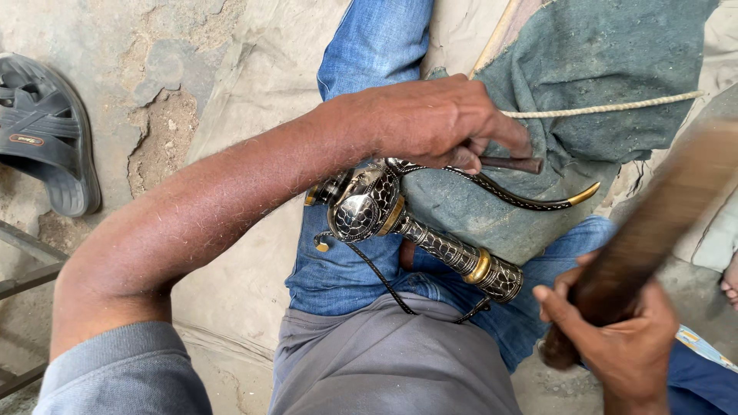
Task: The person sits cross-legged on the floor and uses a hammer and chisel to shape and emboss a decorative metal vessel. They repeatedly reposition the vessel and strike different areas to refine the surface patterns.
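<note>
My left hand [438, 123] grips a dark metal punch [511, 164] on the ornate silver-and-brass hilt [430, 230]; right hand [623, 338] clenches a blurred wooden mallet [653, 223] — a glancing blow could hit my fingers.

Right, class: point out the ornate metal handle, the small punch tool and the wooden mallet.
ornate metal handle [450, 252], head view, on its patterned shaft.
small punch tool [513, 164], head view, on its exposed dark end.
wooden mallet [653, 223], head view, on its blurred shaft.

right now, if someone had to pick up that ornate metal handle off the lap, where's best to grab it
Probably the straight patterned shaft of the ornate handle, between its two brass rings, coming from above. It is the one even, bare stretch, lying across the jeans. The bulbous head sits under the left hand, the thin curved guard looks flimsy, and the right hand swings a wooden mallet nearby.
</note>
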